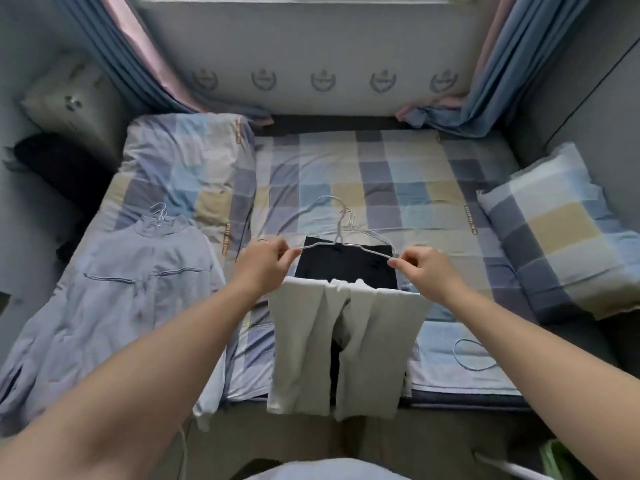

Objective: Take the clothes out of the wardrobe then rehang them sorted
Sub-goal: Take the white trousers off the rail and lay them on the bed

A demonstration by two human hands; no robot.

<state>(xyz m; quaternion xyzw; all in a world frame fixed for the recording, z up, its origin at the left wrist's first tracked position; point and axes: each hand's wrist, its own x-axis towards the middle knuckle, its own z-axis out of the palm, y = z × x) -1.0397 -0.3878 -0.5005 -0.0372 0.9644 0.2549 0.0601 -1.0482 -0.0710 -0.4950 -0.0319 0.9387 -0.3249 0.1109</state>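
Home bedroom: bed (398, 174) with checked sheet, matching pillows (554, 237), blue curtains (512, 64) beside a padded headboard (311, 57)

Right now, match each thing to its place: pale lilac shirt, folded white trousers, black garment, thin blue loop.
Things: 1 pale lilac shirt; 2 folded white trousers; 3 black garment; 4 thin blue loop.
Places: A beside right forearm; B behind white cloth; C flat on checked bed, left; D wire hanger pinched by left hand and right hand.
Pairs: 1-C, 2-D, 3-B, 4-A.
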